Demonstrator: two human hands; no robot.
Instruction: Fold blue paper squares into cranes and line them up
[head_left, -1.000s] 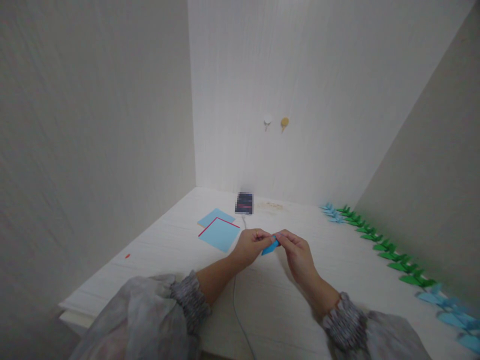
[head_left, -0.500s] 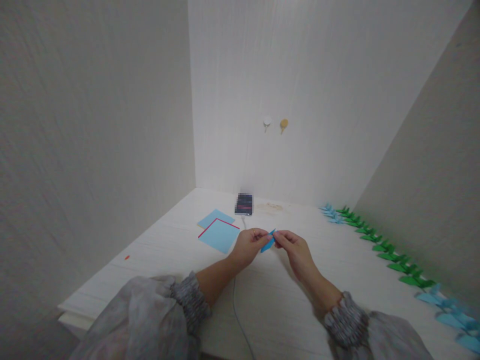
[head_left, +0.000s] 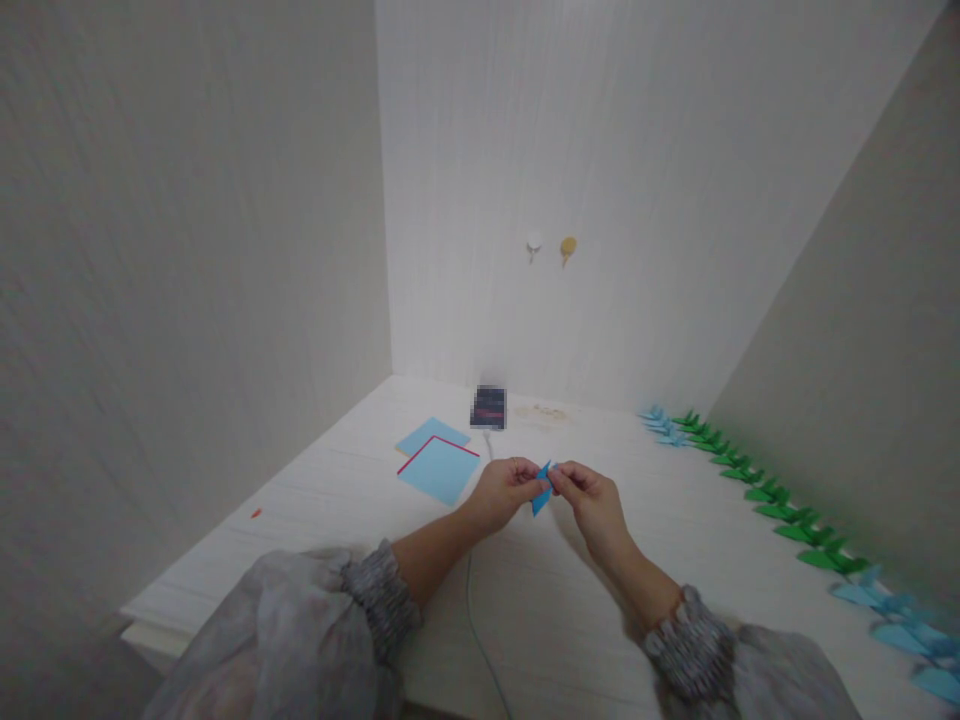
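Observation:
A small piece of folded blue paper (head_left: 541, 495) is held up between my two hands, above the white table. My left hand (head_left: 501, 494) pinches its left side with thumb and fingers. On the other side, the fingertips of my right hand (head_left: 592, 500) grip the paper's upper right edge. Part of the paper is hidden behind my fingers. To the left of my left hand lies a stack of light blue square paper (head_left: 439, 473) with a red edge along its top, partly over another blue sheet (head_left: 429, 434).
A phone-like dark device (head_left: 489, 410), blurred, leans near the back wall with a pale cable (head_left: 474, 610) running to the front. Folded green paper pieces (head_left: 769, 496) and light blue ones (head_left: 896, 615) line the right side. An orange scrap (head_left: 256, 513) lies left.
The folded blue paper has turned steeper and its lower tip has shifted slightly right and down. My left fingers have moved a little right along it; both hands keep hold.

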